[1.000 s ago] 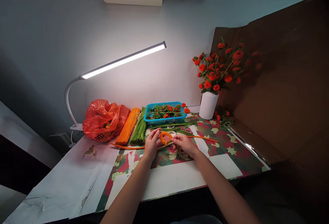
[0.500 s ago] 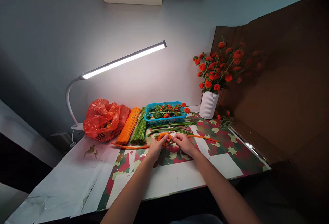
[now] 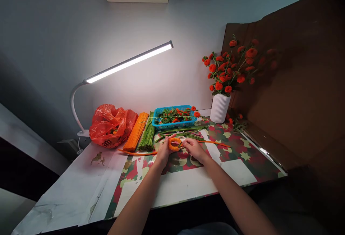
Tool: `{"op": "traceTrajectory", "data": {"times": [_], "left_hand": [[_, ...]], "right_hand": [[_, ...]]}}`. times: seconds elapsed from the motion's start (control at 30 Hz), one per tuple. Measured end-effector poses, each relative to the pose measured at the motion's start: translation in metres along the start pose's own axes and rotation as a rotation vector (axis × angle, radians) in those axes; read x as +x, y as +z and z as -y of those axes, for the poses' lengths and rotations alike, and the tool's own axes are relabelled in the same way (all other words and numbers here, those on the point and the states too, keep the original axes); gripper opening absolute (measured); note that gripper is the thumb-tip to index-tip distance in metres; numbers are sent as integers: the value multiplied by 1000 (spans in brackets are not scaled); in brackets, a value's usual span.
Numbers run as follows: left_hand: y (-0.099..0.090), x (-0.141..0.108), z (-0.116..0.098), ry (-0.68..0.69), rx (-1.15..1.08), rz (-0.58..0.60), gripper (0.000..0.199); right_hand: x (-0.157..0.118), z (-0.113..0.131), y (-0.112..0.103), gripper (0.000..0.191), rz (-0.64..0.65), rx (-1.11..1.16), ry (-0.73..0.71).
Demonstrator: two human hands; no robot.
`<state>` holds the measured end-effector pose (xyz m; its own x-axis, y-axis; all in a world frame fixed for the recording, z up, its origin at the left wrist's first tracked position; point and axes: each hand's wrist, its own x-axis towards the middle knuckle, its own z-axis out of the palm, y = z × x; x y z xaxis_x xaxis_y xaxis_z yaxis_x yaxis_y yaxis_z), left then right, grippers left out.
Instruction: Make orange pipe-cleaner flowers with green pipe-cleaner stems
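A ring of coiled orange pipe cleaner [image 3: 174, 149] is held upright between my two hands over the table. My left hand [image 3: 163, 153] grips its left side, thumb and fingers closed on the edge. At its right side my right hand [image 3: 193, 148] pinches with thumb and forefinger, perhaps on a loose end; the fingertips partly hide it. Just behind lie loose green pipe cleaners [image 3: 185, 133] and a white ring-shaped thing, partly covered. Single orange pipe cleaners lie on both sides of my hands, one to the left [image 3: 140, 153] and one to the right [image 3: 215, 143].
Bundles of orange pipe cleaners [image 3: 136, 132] and green pipe cleaners [image 3: 147, 136] lie left of a blue basket [image 3: 155, 123] of small flowers. Further left are a red plastic bag [image 3: 113, 127] and a lit lamp [image 3: 129, 62]. A white vase [image 3: 220, 109] of orange flowers stands right, near cardboard [image 3: 291, 91].
The orange coil has opened out into a clear ring facing me. My left hand's fingers have shifted to its left edge, and my right hand has moved slightly away to the right.
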<state>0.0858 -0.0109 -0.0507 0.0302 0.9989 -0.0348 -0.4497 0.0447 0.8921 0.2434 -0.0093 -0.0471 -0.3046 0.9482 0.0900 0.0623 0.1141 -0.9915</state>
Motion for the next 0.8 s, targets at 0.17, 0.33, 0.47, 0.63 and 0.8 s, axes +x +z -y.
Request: {"op": "traceTrajectory", "data": {"times": [0.17, 0.33, 0.47, 0.63, 0.8], "left_hand": [[-2, 1, -4, 98, -13, -93, 54], [-8, 4, -11, 167, -47, -188, 52], [-11, 6, -14, 179, -78, -216, 49], [-10, 5, -13, 167, -124, -215, 44], [-11, 8, -15, 158, -222, -234, 44]], "right_hand": [[-2, 2, 2, 35, 67, -32, 4], [-1, 1, 2, 36, 110, -60, 9], [-1, -1, 0, 37, 122, -79, 5], [-2, -2, 0, 36, 143, -101, 45], [-2, -1, 1, 37, 191, -84, 30]]}}
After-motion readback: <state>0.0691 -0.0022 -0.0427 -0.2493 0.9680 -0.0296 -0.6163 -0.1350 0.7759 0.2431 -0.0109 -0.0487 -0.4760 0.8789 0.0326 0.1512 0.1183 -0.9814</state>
